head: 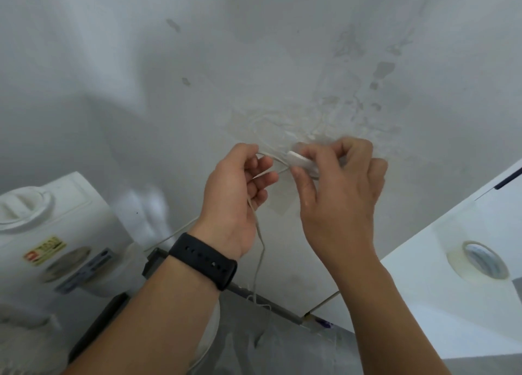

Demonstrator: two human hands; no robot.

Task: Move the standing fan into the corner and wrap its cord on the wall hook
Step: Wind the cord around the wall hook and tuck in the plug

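Both hands work the cord at a white hook on the wall.

Head view: the left hand curls its grip round the thin white cord, which hangs down past the wrist. The right hand pinches the cord beside the wall hook. The fan itself cannot be made out.

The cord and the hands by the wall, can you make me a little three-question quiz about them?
1. True or false: the left hand holds the white cord.
2. Which wrist wears the black watch band? A) left B) right C) both
3. Fill in: the right hand pinches something small and white against the ____.

Key: 1 true. 2 A. 3 wall; the small white piece may be the hook, but blur hides it.
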